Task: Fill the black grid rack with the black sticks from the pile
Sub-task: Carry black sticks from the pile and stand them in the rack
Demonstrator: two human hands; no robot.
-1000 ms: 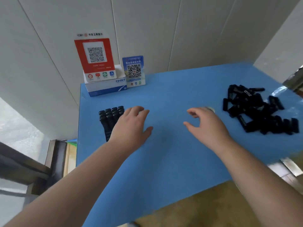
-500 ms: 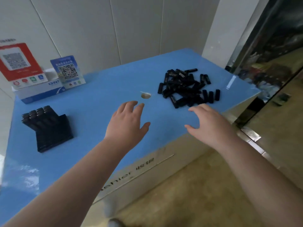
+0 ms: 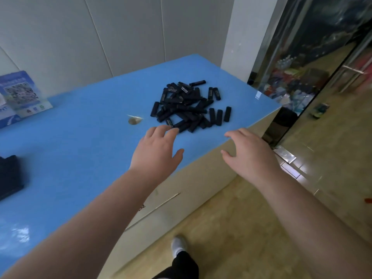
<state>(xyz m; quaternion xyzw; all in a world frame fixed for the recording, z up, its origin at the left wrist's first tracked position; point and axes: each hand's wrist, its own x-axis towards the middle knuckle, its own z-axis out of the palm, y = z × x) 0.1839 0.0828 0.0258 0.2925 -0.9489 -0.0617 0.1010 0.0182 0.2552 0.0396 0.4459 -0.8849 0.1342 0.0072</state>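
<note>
- The left hand [image 3: 156, 153] reaches forward over the glossy blue surface [image 3: 86, 150], palm down, forearm stretched out from the lower left of the view.
- Its grip is spread: fingers straight and slightly fanned, thumb held out to the right, holding nothing.
- The fingertips [image 3: 174, 130] of that hand sit at the near edge of the heap of short black plastic sticks [image 3: 189, 106]; whether they touch the nearest stick cannot be told.
- The right hand [image 3: 250, 153] hovers palm down over the front right edge of the surface, past its corner, with its forearm coming in from the lower right.
- Its grip is also spread and loose, fingers gently bent, thumb pointing left toward the other hand, nothing held.
- The sticks lie in a jumbled heap toward the far right of the surface, a few lying singly at its right side.
- The black grid rack [image 3: 9, 175] sits at the left border of the view, cut off by the frame, well apart from the heap and from both hands.
- A small round silvery disc [image 3: 134, 120] lies on the surface just left of the heap.
- A blue card with a QR code [image 3: 21, 93] leans at the far left against the pale panelled wall [image 3: 124, 31].
</note>
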